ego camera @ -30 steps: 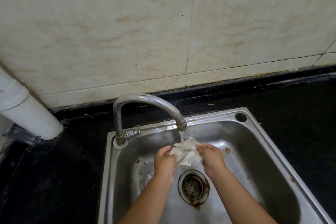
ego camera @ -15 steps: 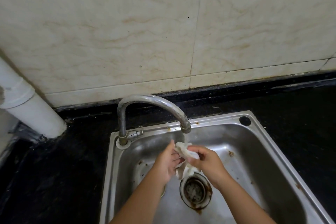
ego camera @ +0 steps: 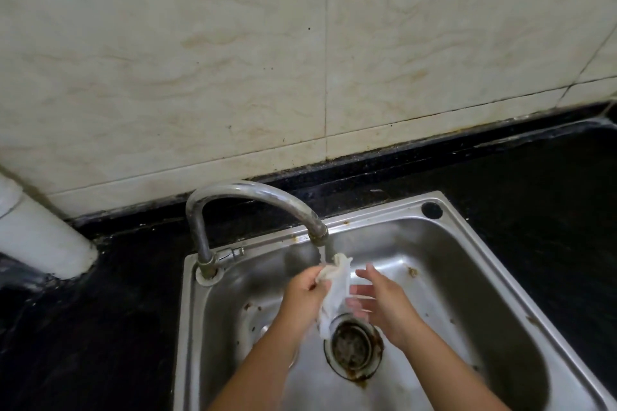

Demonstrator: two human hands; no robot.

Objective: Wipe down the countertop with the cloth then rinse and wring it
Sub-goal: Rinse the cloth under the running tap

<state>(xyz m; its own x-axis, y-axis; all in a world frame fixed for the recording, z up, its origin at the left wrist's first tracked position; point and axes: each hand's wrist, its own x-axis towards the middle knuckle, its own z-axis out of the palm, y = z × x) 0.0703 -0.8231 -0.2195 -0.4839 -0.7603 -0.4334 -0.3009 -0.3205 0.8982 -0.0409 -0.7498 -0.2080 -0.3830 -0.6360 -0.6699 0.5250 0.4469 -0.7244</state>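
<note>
Head view: under the tap (ego camera: 258,200) spout, the left hand (ego camera: 305,294) pinches the white cloth (ego camera: 335,290), which hangs above the rusty drain (ego camera: 354,349) of the steel sink (ego camera: 467,243). The right hand (ego camera: 384,302), fingers spread and holding nothing, is just right of the cloth. Black countertop (ego camera: 534,183) surrounds the sink; a white pipe (ego camera: 40,237) stands far left of the tap.

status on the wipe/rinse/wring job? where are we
Wiping looks over: the cloth is off the countertop and over the sink. Rinsing is in hand: the left hand holds it under the running tap, while the right hand is open beside it. Wringing is left.
</note>
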